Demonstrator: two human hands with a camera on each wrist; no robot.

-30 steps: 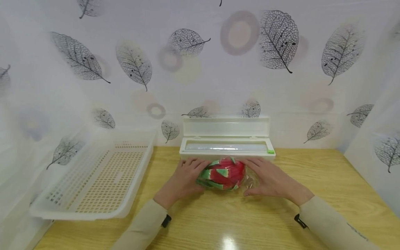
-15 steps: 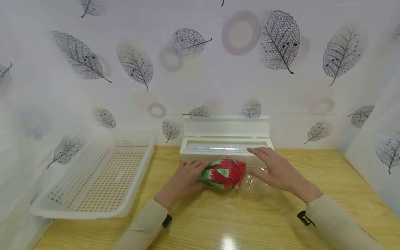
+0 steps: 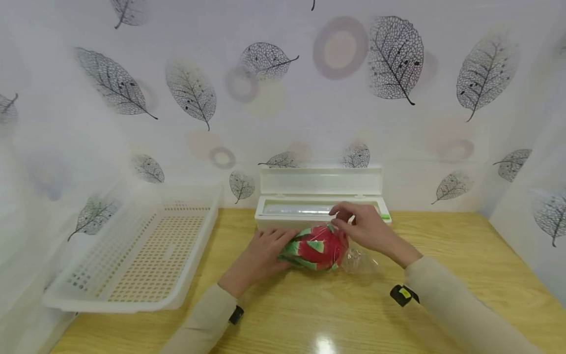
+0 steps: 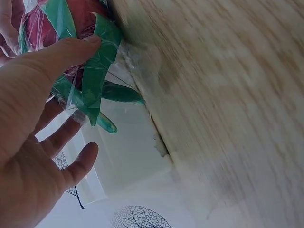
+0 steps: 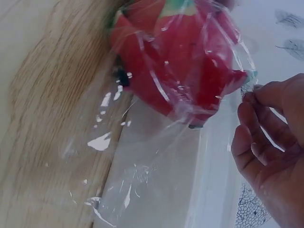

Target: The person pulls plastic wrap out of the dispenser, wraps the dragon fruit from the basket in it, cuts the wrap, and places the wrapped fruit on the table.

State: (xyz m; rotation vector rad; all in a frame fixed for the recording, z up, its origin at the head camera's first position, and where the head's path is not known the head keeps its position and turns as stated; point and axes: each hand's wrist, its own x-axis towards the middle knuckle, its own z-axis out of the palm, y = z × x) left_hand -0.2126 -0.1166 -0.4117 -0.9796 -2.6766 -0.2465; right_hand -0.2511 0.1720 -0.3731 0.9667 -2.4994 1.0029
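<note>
A red dragon fruit with green scales lies on its side on the table, wrapped in clear cling film. My left hand grips its green-tipped end; in the left wrist view the thumb presses the scales over the film, with fingers partly hidden behind. Above the fruit's other end, my right hand pinches an edge of the film between thumb and forefinger. Loose film trails from that end over the wood, crumpled and shiny in the right wrist view.
Directly behind the fruit stands a white cling film box, lid up against the patterned backdrop, a film roll inside. A green slider sits at its right end. To the left is a white perforated basket.
My right hand has left the fruit's right side, lifted outward, then come back left over its top, now pinching film. The left hand and fruit have barely moved.
</note>
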